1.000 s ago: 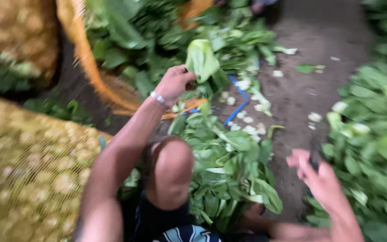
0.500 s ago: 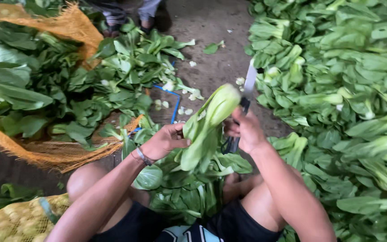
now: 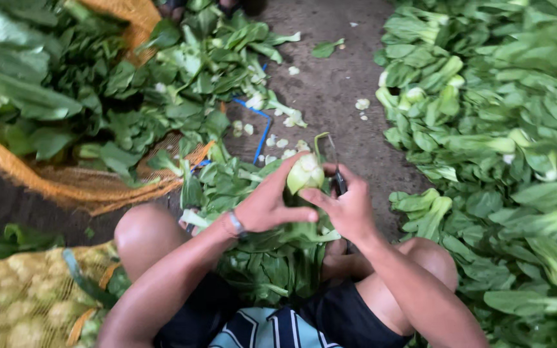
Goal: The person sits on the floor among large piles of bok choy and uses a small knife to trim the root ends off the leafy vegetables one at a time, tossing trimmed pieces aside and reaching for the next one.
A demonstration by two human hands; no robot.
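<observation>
pale green bok choy (image 3: 305, 174) is clamped base-up in left hand (image 3: 269, 207); right hand (image 3: 349, 209) grips a knife (image 3: 334, 169) against it. light, crisp stalks, bruisable leaves; best held near base.

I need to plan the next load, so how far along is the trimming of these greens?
Done: a big heap of trimmed greens lies on the person's right, and cut scraps dot the ground. In hand: the left hand grips one bunch base up while the right hand holds a knife at its stem. Left: a full sack of leaves on the left.
</observation>
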